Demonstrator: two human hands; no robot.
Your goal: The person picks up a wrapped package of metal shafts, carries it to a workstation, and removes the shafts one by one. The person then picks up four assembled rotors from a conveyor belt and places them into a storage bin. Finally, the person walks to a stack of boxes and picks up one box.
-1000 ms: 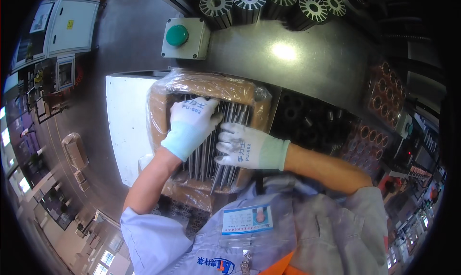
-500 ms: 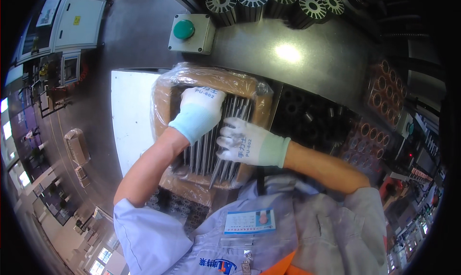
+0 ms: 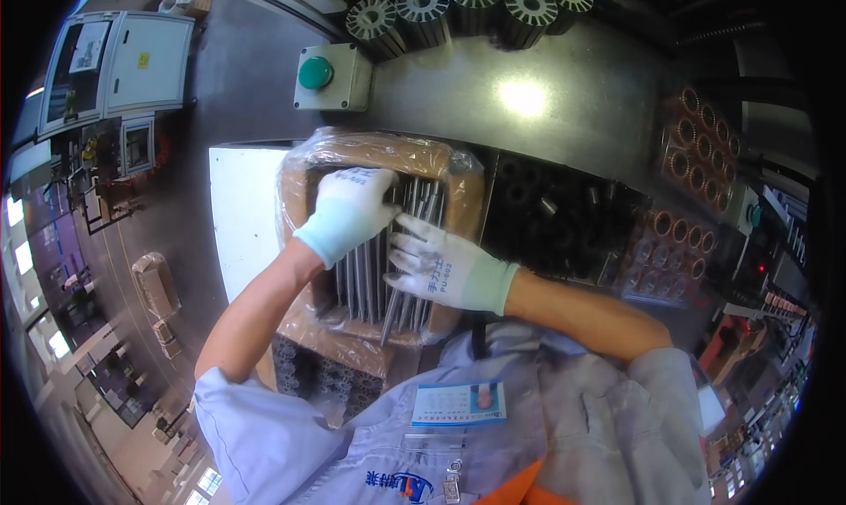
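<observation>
A brown carton lined with clear plastic (image 3: pixel 379 155) stands before me, holding a row of slim grey metal rods (image 3: pixel 361 285). My left hand (image 3: pixel 354 207), in a white glove with a pale blue cuff, is curled down over the rods at the carton's far left. Its fingertips are hidden among them, with the thumb toward the right. My right hand (image 3: pixel 432 263), gloved likewise, lies across the rods at the right side, fingers apart and pointing left. Under it several rods lie aslant, their near ends poking out toward me.
Beyond the carton is a metal table with a green push-button box (image 3: pixel 330 77) and slotted cylindrical cores (image 3: pixel 476 3). A dark bin of metal parts (image 3: pixel 555 219) sits to the right, near trays of copper-coloured rings (image 3: pixel 670 249). More small parts (image 3: pixel 326 377) lie nearer me.
The view has shifted slightly. My right index finger now stretches further toward my left hand, whose thumb shows more clearly. Both hands stay over the rods.
</observation>
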